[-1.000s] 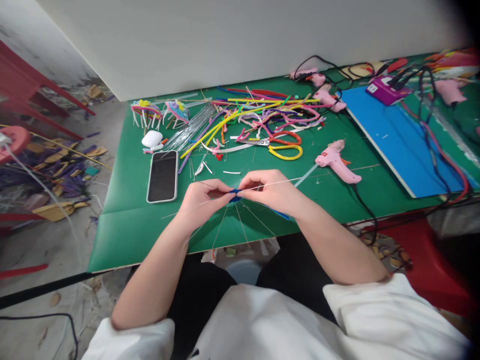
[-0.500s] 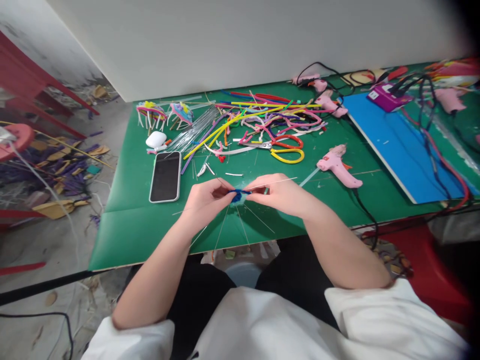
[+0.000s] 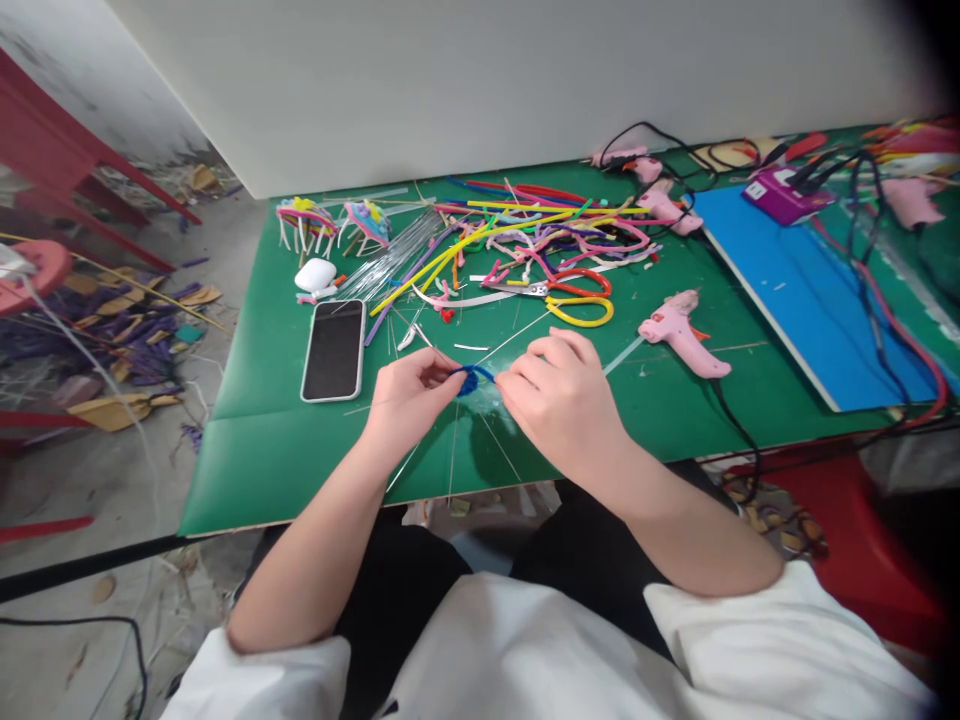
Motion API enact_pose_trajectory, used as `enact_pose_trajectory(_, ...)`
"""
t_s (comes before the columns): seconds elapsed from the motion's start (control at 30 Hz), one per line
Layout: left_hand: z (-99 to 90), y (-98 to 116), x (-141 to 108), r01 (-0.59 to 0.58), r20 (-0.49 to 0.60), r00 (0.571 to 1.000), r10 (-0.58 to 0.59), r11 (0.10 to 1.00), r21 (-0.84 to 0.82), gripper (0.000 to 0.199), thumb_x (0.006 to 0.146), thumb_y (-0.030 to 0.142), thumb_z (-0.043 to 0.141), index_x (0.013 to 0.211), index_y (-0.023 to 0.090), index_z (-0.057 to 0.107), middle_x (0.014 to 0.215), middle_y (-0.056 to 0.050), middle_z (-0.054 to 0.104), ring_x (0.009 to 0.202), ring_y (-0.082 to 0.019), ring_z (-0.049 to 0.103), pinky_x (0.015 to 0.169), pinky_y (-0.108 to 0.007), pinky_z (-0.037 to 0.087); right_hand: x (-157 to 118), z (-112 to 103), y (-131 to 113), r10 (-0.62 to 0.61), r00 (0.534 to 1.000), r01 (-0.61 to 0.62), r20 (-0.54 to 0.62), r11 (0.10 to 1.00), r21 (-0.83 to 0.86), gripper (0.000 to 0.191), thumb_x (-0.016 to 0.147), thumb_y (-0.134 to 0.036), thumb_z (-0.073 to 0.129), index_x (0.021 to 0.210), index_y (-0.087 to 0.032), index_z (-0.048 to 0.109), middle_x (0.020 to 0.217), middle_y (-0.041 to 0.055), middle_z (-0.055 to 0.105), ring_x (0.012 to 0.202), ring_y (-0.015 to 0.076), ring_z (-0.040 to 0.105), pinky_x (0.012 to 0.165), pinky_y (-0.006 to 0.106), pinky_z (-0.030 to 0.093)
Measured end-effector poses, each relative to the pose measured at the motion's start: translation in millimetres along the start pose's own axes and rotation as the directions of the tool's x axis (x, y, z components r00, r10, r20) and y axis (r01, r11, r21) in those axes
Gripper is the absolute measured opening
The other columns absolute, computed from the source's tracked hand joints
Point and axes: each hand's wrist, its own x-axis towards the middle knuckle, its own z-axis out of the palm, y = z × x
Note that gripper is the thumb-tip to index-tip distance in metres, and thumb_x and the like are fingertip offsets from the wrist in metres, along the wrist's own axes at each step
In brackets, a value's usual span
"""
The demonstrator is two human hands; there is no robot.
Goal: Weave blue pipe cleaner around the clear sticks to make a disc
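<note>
Between my hands, over the front part of the green table, is a small blue coiled piece [image 3: 468, 383] with several thin stiff wires fanning out from it. My left hand [image 3: 415, 393] pinches its left side between thumb and fingers. A short blue pipe cleaner [image 3: 482, 372] runs from the coil to my right hand [image 3: 555, 395], whose thumb and forefinger are closed on its end. The other fingers of my right hand are curled. A pink glue gun [image 3: 684, 335] lies to the right of that hand.
A phone [image 3: 334, 350] and a white earbud case [image 3: 315, 274] lie left. Behind my hands are scissors [image 3: 579, 300], clear sticks [image 3: 394, 255] and loose coloured pipe cleaners [image 3: 555, 240]. A blue board [image 3: 795, 300] with a purple power block [image 3: 787, 193] and cables is at right.
My right hand has turned over, knuckles now up, and moved slightly away from the coil, drawing the blue pipe cleaner out to the right. My left hand keeps its pinch.
</note>
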Motion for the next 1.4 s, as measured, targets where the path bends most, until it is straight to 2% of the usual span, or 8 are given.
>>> enact_pose_trajectory(0.37, 7.6, 7, -8, -0.044, 0.062, 0.998, 0.034, 0.986, 0.162, 0.008, 0.073, 0.025, 0.062, 0.076, 0.018, 0.065, 0.069, 0.000, 0.067, 0.064, -0.013, 0.062, 0.061, -0.023, 0.047, 3, 5, -8, -0.134, 0.990, 0.139, -0.051, 0.983, 0.119, 0.025, 0.082, -0.009, 0.051, 0.060, -0.017, 0.059, 0.061, 0.0007, 0.058, 0.076, 0.0149, 0.046, 0.081, 0.032, 0.035)
enact_pose_trajectory(0.63, 7.5, 20, -19, -0.243, 0.277, 0.952, 0.133, 0.878, 0.412, 0.008, 0.077, 0.020, 0.056, 0.076, 0.020, 0.064, 0.069, 0.002, 0.066, 0.064, -0.013, 0.060, 0.058, -0.021, 0.043, 6, -5, 10, -0.079, 0.995, 0.066, 0.056, 0.975, 0.211, 0.018, 0.085, -0.015, 0.053, 0.075, -0.018, 0.067, 0.072, 0.0023, 0.065, 0.084, 0.0172, 0.049, 0.077, 0.034, 0.033)
enact_pose_trajectory(0.8, -0.5, 32, -28, -0.398, 0.493, 0.849, 0.191, 0.845, 0.358, 0.011, 0.081, 0.022, 0.056, 0.084, 0.022, 0.066, 0.077, 0.001, 0.069, 0.068, -0.013, 0.062, 0.063, -0.022, 0.044, 5, -34, 31, -0.085, 0.899, -0.093, 0.429, 0.921, 0.377, 0.013, 0.083, -0.024, 0.060, 0.073, -0.020, 0.068, 0.071, 0.0001, 0.066, 0.074, 0.0155, 0.055, 0.067, 0.030, 0.036)
enact_pose_trajectory(0.93, -8.0, 44, -31, -0.443, 0.672, 0.711, 0.206, 0.873, 0.202, 0.016, 0.083, 0.023, 0.053, 0.089, 0.023, 0.068, 0.080, -0.001, 0.070, 0.071, -0.014, 0.064, 0.066, -0.022, 0.045, 5, -47, 49, -0.315, 0.767, -0.232, 0.559, 0.676, 0.699, 0.011, 0.084, -0.022, 0.058, 0.079, -0.023, 0.069, 0.076, -0.0042, 0.068, 0.072, 0.0100, 0.059, 0.065, 0.022, 0.040)
enact_pose_trajectory(1.0, -10.9, 47, -31, -0.395, 0.711, 0.671, 0.210, 0.913, 0.104, 0.015, 0.083, 0.023, 0.054, 0.089, 0.023, 0.069, 0.082, -0.001, 0.071, 0.073, -0.014, 0.065, 0.067, -0.022, 0.047, 6, -44, 53, -0.363, 0.741, -0.306, 0.565, 0.566, 0.766, 0.011, 0.084, -0.024, 0.058, 0.081, -0.022, 0.069, 0.077, -0.0043, 0.069, 0.070, 0.0091, 0.060, 0.064, 0.021, 0.041)
enact_pose_trajectory(1.07, -12.9, 47, -30, -0.301, 0.691, 0.693, 0.206, 0.954, 0.018, 0.012, 0.080, 0.024, 0.058, 0.085, 0.022, 0.069, 0.080, -0.001, 0.071, 0.072, -0.014, 0.065, 0.068, -0.022, 0.049, 9, -37, 53, -0.320, 0.754, -0.366, 0.573, 0.519, 0.772, 0.012, 0.083, -0.026, 0.059, 0.079, -0.021, 0.069, 0.077, -0.0033, 0.069, 0.068, 0.0095, 0.061, 0.063, 0.021, 0.041)
enact_pose_trajectory(1.23, -12.8, 42, -28, -0.080, 0.322, 0.938, 0.126, 0.985, -0.153, 0.008, 0.073, 0.025, 0.067, 0.076, 0.018, 0.066, 0.073, -0.002, 0.069, 0.064, -0.013, 0.065, 0.061, -0.023, 0.053, 12, -30, 51, -0.145, 0.825, -0.403, 0.547, 0.529, 0.747, 0.013, 0.083, -0.026, 0.058, 0.078, -0.019, 0.068, 0.076, -0.0020, 0.069, 0.067, 0.0099, 0.059, 0.061, 0.021, 0.041)
enact_pose_trajectory(1.4, -7.0, 36, -23, -0.037, 0.096, 0.993, 0.062, 0.969, -0.246, 0.010, 0.068, 0.022, 0.071, 0.073, 0.016, 0.065, 0.068, -0.001, 0.066, 0.060, -0.010, 0.063, 0.056, -0.019, 0.053, 11, -37, 50, -0.071, 0.869, -0.353, 0.490, 0.606, 0.713, 0.014, 0.083, -0.023, 0.057, 0.075, -0.018, 0.067, 0.075, -0.0008, 0.068, 0.069, 0.0103, 0.059, 0.062, 0.021, 0.040)
